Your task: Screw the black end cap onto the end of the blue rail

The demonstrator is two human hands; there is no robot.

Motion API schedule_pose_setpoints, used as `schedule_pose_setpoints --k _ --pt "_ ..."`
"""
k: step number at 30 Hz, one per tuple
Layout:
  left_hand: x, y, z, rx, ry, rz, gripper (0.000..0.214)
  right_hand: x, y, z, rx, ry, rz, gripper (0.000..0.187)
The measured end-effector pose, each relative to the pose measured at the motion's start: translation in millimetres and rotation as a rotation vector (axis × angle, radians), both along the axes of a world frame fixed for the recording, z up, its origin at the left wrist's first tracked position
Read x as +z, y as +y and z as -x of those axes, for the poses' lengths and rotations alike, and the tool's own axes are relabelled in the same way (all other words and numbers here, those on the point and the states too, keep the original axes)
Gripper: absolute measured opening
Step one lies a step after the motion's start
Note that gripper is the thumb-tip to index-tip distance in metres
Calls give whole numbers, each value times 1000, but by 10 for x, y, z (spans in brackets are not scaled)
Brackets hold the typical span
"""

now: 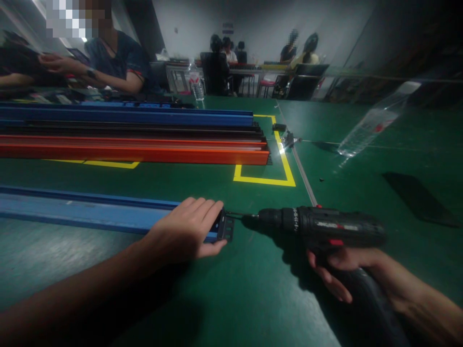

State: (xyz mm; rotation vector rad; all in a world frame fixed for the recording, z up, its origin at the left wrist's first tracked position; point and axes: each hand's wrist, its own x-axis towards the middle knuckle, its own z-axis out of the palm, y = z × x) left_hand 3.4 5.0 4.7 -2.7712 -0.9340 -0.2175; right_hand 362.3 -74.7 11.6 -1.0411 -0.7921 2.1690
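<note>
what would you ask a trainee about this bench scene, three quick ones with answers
1. True or false: the left hand lies over the end of the blue rail.
2. The right hand holds: A a hammer, B a black drill, C a wrench.
3. What colour is the stacked rail nearest the person?
Key: 1 true; 2 B; 3 orange.

A: What is showing of the arms?
B: The left forearm [90, 289] at 8 o'clock and right forearm [415, 296] at 4 o'clock are showing bare.
A: The grips?
B: Left grip [184, 230] and right grip [338, 270] are showing bare too.
</note>
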Motion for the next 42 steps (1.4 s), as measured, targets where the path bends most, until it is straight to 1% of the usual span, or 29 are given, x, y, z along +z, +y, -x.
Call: schedule_pose_setpoints --k 4,11,13,20,29,38,42 --pt "5 -3 -5 -3 -8 -3 64 41 8 18 -18 -3 8 29" --pt "9 12 -10 -23 -12 17 65 162 42 39 32 -26 37 27" --pt "7 23 -7 -22 -3 39 66 146 43 35 33 -29 31 27" --pt "29 18 -9 32 32 76 67 -4 37 -17 -6 -27 -28 30" --pt "50 13 -11 35 4 95 67 -16 54 -35 13 -41 -61 30" --pt "66 10 -24 41 28 89 65 -16 53 -32 13 -26 6 24" --pt "70 5 -28 35 24 87 65 -6 57 -17 -8 -20 -24 22"
